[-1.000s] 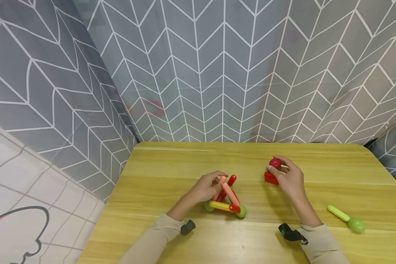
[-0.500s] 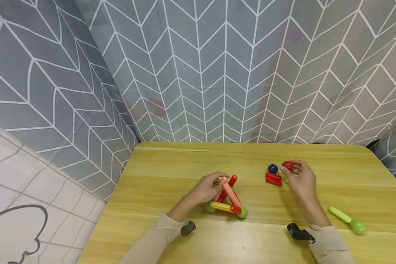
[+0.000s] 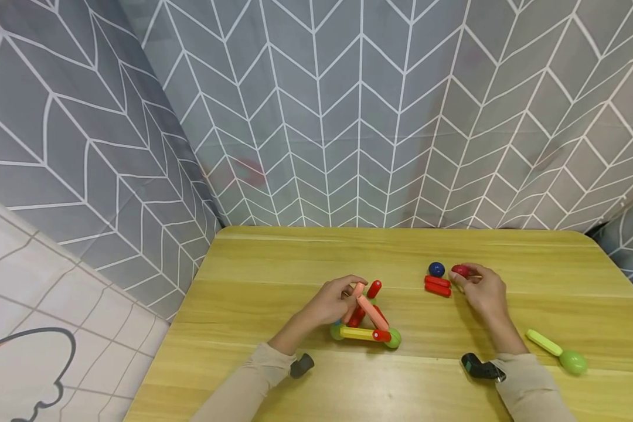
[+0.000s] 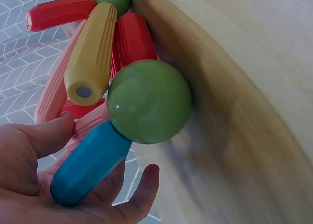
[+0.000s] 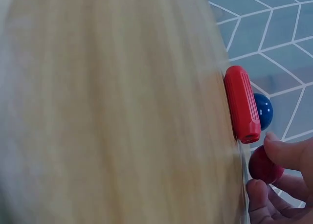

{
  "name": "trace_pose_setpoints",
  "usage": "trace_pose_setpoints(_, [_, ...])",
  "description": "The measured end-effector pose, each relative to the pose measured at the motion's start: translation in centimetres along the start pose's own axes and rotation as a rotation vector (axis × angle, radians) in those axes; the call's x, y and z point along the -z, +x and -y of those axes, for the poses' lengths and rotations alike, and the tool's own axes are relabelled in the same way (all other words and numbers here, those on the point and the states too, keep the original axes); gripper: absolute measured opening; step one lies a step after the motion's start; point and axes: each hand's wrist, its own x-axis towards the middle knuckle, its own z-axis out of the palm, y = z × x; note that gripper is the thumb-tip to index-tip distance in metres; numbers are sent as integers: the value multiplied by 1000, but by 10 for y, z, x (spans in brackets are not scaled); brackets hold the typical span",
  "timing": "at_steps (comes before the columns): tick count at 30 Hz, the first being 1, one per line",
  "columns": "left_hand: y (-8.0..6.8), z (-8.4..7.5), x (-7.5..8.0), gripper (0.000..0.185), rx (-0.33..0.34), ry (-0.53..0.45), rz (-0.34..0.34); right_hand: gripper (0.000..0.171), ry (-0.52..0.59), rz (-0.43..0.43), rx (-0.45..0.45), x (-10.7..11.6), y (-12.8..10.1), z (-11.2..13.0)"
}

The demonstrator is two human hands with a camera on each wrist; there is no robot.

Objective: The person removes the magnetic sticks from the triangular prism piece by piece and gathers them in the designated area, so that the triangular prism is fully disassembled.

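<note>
Rods and balls form a small frame on the tabletop; the left hand still grips its upper rods. Further right, the right hand has lifted a red ball off beside the red rods, pinching it and baring a blue ball.

Bare table behind stick frame, open gap between it and red sticks, blue ball.

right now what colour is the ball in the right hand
Dark red ball, clearest in the right wrist view.
</note>
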Motion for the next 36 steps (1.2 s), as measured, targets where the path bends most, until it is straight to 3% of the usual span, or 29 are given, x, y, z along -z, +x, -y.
trace_pose_setpoints(18, [0, 3, 0, 34, -10, -5, 2, 53, -11, 61, 42, -5, 3, -2])
trace_pose_setpoints(36, [-1, 4, 1, 37, 6, -54, 29, 55, 25, 65, 21, -6, 2, 1])
